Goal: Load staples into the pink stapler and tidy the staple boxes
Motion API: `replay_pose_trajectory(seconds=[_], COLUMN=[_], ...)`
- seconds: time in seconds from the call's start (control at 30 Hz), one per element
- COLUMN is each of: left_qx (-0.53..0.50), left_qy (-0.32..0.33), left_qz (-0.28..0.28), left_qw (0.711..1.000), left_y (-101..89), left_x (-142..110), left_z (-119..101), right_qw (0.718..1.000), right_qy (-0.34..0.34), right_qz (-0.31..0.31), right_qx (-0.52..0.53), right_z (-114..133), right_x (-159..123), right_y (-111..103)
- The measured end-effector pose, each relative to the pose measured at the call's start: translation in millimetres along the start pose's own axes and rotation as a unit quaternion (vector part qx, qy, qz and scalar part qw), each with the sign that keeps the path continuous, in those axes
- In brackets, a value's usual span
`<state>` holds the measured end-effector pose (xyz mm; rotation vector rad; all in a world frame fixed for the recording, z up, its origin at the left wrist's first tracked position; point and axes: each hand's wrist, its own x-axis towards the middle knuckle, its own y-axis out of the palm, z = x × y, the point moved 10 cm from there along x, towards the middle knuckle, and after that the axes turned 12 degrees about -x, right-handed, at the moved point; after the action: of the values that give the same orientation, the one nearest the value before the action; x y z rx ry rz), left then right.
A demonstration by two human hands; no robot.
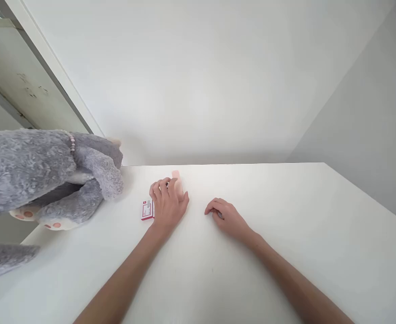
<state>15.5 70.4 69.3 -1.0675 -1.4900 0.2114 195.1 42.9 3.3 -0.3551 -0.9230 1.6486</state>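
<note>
My left hand point(166, 203) lies over a slim, pale pink object point(178, 182) on the white table. Its fingers curl over the object's left side and the thumb is at its lower right end. Much of the object is under the hand, so its kind does not show; a small dark part peeks out between the fingers. Just left of this hand lies a small red and white box point(147, 210), its right part covered by the hand. Farther right, my right hand point(225, 217) rests on the tabletop with its fingers curled in, and nothing shows in them.
A large grey plush toy point(49, 166) with a bead string occupies the left edge of the white table point(285, 211). Behind the table rises a white wall point(198, 81). A pale cabinet-like panel point(25, 76) stands at the upper left.
</note>
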Motion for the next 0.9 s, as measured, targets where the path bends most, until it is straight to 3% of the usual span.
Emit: replay_pose_trajectory(seconds=[0.53, 0.9], left_qx=[-0.084, -0.128], left_qy=[-0.104, -0.077], left_qz=[0.075, 0.078], left_qw=[0.988, 0.986], left_y=[18.1, 15.9], left_x=[-2, -3], left_z=[25, 11], right_qw=[1.000, 1.000], right_qy=[0.007, 0.006], right_qz=[0.002, 0.006], right_qx=[0.000, 0.000], right_z=[0, 0], right_x=[0, 0], right_y=[-1, 0])
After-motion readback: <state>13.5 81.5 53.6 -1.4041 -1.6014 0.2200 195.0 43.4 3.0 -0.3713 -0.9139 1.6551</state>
